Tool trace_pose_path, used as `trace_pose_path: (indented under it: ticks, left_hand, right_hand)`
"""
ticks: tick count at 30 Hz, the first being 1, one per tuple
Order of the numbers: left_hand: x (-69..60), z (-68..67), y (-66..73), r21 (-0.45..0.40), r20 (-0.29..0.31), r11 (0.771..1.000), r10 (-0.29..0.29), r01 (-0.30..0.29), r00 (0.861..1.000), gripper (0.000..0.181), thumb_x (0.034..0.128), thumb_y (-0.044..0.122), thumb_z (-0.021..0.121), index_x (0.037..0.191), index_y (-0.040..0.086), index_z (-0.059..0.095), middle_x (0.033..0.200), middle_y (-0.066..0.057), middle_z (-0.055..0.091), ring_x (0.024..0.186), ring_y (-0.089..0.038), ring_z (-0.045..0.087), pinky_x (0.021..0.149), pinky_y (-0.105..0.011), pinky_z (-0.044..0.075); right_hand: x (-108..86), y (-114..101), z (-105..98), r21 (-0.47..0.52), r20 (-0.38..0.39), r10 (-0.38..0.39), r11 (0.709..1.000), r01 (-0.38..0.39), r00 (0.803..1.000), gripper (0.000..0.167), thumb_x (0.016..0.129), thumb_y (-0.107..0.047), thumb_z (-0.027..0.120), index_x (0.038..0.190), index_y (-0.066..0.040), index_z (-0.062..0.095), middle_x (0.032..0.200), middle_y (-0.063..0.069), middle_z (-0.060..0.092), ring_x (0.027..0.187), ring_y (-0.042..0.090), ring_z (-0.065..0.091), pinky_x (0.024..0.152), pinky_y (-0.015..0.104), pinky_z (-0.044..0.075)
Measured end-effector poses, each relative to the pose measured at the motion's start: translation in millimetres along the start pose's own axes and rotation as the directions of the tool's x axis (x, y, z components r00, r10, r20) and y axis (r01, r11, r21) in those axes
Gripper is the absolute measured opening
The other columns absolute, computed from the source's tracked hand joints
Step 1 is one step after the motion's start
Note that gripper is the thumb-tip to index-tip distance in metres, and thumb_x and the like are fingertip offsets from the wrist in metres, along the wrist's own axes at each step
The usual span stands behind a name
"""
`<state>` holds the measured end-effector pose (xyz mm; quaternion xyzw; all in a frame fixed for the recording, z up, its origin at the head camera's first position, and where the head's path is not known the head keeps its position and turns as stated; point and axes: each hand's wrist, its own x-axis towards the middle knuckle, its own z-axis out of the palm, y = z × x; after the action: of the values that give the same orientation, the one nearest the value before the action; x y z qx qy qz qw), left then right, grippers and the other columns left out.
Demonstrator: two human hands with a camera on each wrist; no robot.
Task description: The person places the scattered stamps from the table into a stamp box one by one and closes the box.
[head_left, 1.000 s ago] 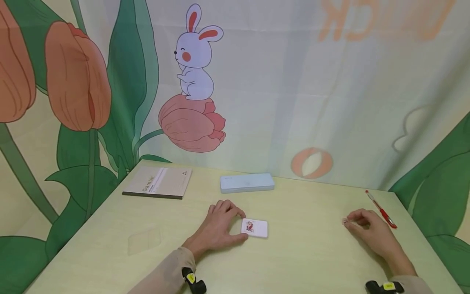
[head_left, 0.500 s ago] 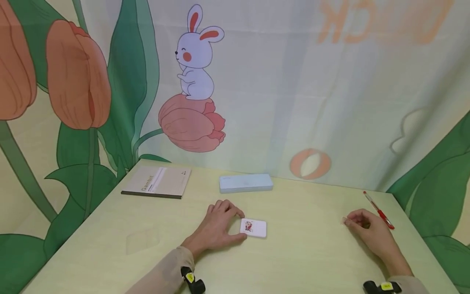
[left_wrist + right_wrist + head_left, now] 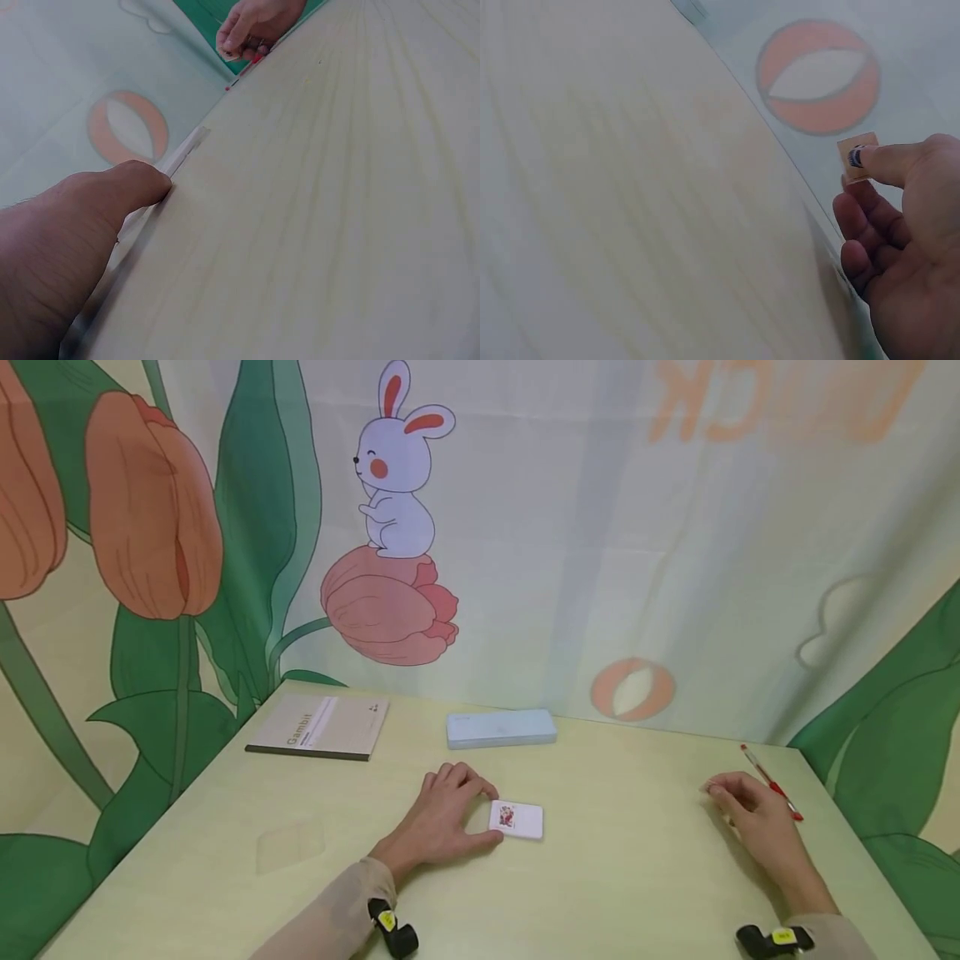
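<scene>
From my remote station I see a flat white rectangular block (image 3: pixel 528 821) with a small red printed figure, lying on a pale yellow wood-grain table (image 3: pixel 600 885). It is my landmark. Its long axis runs left to right, its right end angled slightly toward the person; the printed end faces the left hand (image 3: pixel 441 820). That hand grips the block's left end, forefinger at the far corner and thumb at the near one.

Well to the right of the block, the right hand (image 3: pixel 761 818) is raised above the table, pinching a tiny tan paper-like piece (image 3: pixel 847 152) with dark print between thumb and fingertip. From the right wrist I see its printed face, the piece upright and slightly tilted; the thumb covers part, so I cannot tell which side is longer.

Directly beyond the block, near the table's far edge, lies a light-blue oblong case (image 3: pixel 501 729), its long axis also left to right. Beyond and to the block's left is a grey-beige notebook (image 3: pixel 322 727) with a dark spine. Left of the block, past the left hand, lies a clear thin plastic rectangle (image 3: pixel 290 846). Far right of the block, a red-and-clear pen (image 3: pixel 759 764) slants behind the right hand, partly hidden.
</scene>
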<state>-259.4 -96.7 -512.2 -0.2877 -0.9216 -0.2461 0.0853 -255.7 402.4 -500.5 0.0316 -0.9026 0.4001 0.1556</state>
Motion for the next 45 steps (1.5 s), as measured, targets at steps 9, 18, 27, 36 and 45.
trace_pose_path:
  ticks: [9, 18, 27, 36, 45]
  left_hand:
    - [2.0, -1.9, -1.2, 0.005, -0.003, 1.000, 0.003, -0.003, 1.000, 0.051, 0.0907, 0.058, 0.081, 0.131, 0.028, 0.071, 0.128, 0.003, 0.059, 0.121, -0.022, 0.049, 0.101, -0.045, 0.036]
    - [0.5, 1.7, -0.6, -0.010, 0.004, 1.000, 0.000, 0.000, 1.000, 0.050, 0.0902, 0.058, 0.082, 0.129, 0.029, 0.071, 0.126, 0.003, 0.058, 0.120, -0.021, 0.048, 0.102, -0.046, 0.036]
    - [1.0, 0.7, 0.5, -0.001, 0.007, 1.000, -0.003, 0.003, 1.000, 0.050, 0.0907, 0.059, 0.082, 0.130, 0.030, 0.071, 0.127, 0.004, 0.058, 0.120, -0.021, 0.048, 0.102, -0.046, 0.036]
    - [2.2, 1.0, -0.4, 0.005, 0.011, 1.000, -0.009, 0.009, 1.000, 0.053, 0.0904, 0.059, 0.082, 0.132, 0.028, 0.071, 0.129, 0.003, 0.058, 0.122, -0.022, 0.048, 0.103, -0.046, 0.036]
    - [2.0, -0.5, 0.5, 0.005, 0.011, 1.000, -0.013, 0.013, 1.000, 0.052, 0.0907, 0.058, 0.081, 0.131, 0.027, 0.071, 0.127, 0.002, 0.058, 0.121, -0.023, 0.048, 0.102, -0.046, 0.036]
  right_hand:
    - [2.6, -30.3, 21.1, 0.113, -0.022, 0.041, 0.993, -0.038, 0.999, 0.036, 0.112, -0.033, 0.069, 0.136, -0.006, 0.070, 0.113, 0.018, 0.074, 0.091, 0.022, 0.066, 0.071, 0.024, 0.055]
    - [3.0, -63.3, 48.4, 0.216, 0.062, 0.018, 0.976, -0.030, 0.998, 0.033, 0.109, -0.027, 0.074, 0.133, -0.004, 0.074, 0.108, 0.016, 0.075, 0.087, 0.020, 0.066, 0.070, 0.027, 0.054]
    - [-3.7, -91.6, 78.3, 0.320, 0.154, -0.083, 0.947, 0.029, 0.985, 0.023, 0.107, -0.018, 0.077, 0.125, -0.005, 0.077, 0.100, 0.021, 0.074, 0.078, 0.026, 0.064, 0.064, 0.028, 0.052]
    - [-8.6, -110.5, 104.1, 0.364, 0.247, -0.109, 0.931, 0.012, 0.963, 0.020, 0.105, -0.017, 0.079, 0.123, -0.007, 0.077, 0.104, 0.019, 0.078, 0.082, 0.026, 0.069, 0.068, 0.027, 0.053]
    - [-12.3, -125.8, 130.3, 0.391, 0.295, -0.114, 0.920, -0.012, 0.949, 0.023, 0.103, -0.012, 0.081, 0.124, -0.004, 0.075, 0.098, 0.016, 0.079, 0.075, 0.019, 0.065, 0.068, 0.024, 0.052]
